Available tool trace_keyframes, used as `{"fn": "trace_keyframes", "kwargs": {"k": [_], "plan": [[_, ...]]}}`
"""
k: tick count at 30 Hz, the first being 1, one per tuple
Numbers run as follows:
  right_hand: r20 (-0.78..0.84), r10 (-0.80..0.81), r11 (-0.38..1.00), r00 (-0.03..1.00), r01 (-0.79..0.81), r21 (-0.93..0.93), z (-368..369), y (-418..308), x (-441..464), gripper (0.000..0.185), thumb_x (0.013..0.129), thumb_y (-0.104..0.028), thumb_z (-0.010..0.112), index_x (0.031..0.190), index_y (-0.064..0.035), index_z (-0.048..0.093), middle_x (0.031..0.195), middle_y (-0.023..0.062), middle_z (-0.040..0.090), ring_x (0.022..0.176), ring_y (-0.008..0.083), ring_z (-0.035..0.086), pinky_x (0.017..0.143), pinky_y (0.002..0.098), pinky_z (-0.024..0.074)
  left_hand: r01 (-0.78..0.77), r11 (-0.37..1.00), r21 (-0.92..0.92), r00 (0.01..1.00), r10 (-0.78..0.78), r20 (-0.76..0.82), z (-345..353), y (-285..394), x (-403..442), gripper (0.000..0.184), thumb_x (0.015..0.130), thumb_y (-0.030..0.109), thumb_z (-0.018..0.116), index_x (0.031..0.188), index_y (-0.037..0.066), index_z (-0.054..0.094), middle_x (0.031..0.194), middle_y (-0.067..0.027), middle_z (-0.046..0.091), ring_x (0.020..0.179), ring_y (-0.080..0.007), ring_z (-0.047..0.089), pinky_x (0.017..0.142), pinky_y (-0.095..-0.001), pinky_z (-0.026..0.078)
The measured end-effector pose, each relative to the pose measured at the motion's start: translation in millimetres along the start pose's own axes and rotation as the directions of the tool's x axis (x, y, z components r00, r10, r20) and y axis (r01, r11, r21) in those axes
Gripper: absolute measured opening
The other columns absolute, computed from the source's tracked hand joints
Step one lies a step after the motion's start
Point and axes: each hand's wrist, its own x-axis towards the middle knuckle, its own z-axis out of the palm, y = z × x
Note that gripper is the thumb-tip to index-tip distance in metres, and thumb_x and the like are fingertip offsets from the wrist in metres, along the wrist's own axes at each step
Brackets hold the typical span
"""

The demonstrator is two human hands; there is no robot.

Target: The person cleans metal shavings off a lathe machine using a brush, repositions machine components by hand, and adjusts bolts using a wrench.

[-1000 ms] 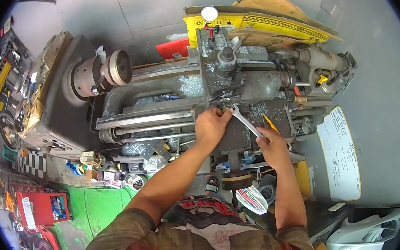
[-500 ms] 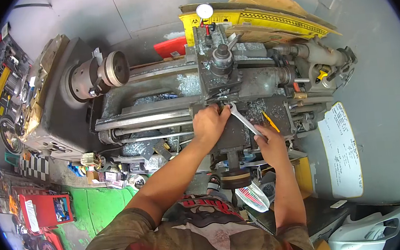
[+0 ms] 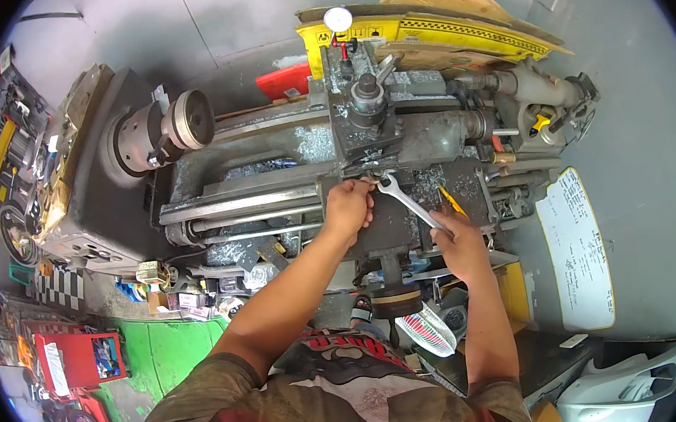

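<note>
My right hand [image 3: 460, 244] is closed around the lower end of a steel wrench [image 3: 410, 203]. The wrench slants up and left, its open jaw close to the front of the cross slide on a lathe [image 3: 245, 201]. Just left of that jaw, my left hand [image 3: 347, 208] has its fingers pinched together at the slide's front edge; whatever is between the fingertips is too small to name. A tool post [image 3: 368, 96] stands on the slide above both hands. Beside the right hand lies a yellow pen-like tool [image 3: 451, 199].
Metal chips [image 3: 316, 142] litter the lathe bed. The chuck [image 3: 143, 137] is at left, and a dial gauge [image 3: 338, 20] stands behind the tool post. A second wrench [image 3: 484, 195] lies at the carriage's right edge. The handwheel [image 3: 396, 301] juts out toward my body.
The wrench jaw and right hand have shifted slightly left and down. My left hand's fingers have drawn together, now a little apart from the jaw. The view has moved slightly.
</note>
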Motion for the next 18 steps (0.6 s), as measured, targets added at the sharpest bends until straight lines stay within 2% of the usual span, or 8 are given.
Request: {"fn": "trace_keyframes", "kwargs": {"k": [6,11,18], "plan": [[0.002,0.011,1.000,1.000,-0.011,-0.004,9,-7,3,0.034,0.089,-0.008,0.068,0.123,-0.0049,0.072,0.096,0.0100,0.069,0.071,0.0201,0.058,0.065,0.0309,0.0469,-0.004,1.000,-0.015,1.000,0.004,-0.019,-2,-1,-4,0.031,0.105,0.031,0.053,0.098,0.003,0.063,0.065,-0.0023,0.053,0.044,-0.0103,0.043,0.039,-0.0242,0.032],[0.008,0.090,0.996,0.996,-0.090,-0.012,15,-16,-2,0.034,0.089,-0.009,0.068,0.123,-0.0053,0.072,0.097,0.0101,0.070,0.071,0.0203,0.059,0.066,0.0314,0.0480,-0.005,1.000,0.024,1.000,0.006,-0.020,-5,3,-15,0.032,0.105,0.032,0.053,0.098,0.002,0.063,0.065,-0.0022,0.054,0.044,-0.0103,0.044,0.039,-0.0245,0.032],[0.021,0.101,0.995,0.995,-0.100,-0.004,29,-32,-15,0.036,0.090,-0.009,0.067,0.126,-0.0037,0.069,0.096,0.0102,0.071,0.071,0.0204,0.061,0.066,0.0323,0.0489,0.072,0.986,0.148,0.997,-0.076,0.022,-41,2,-52,0.036,0.105,0.034,0.054,0.101,0.000,0.066,0.064,-0.0026,0.055,0.042,-0.0110,0.043,0.039,-0.0254,0.031]]}}
